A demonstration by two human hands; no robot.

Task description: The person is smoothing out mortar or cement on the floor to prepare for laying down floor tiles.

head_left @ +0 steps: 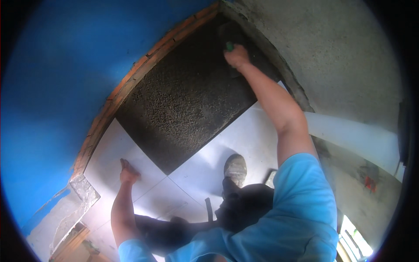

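My right hand [238, 56] has its fingers wrapped around a green-handled tool [229, 46] at the far end of the dark, gritty bed [174, 96], near the grey wall [336, 56]. My left hand [129, 173] props me on the pale tile [114, 148], fingers unclenched. I'd judge light, level strokes best, my weight kept off the bed.

We have a blue wall [74, 83] on the left, a red brick course [139, 67] exposed along its foot, and broken plaster [84, 192] at the near corner. Right side: bare grey wall [336, 48]. White tiled floor [251, 129], thin joints, glare in patches. Bright opening [354, 238] lower right; we can't tell window from door.
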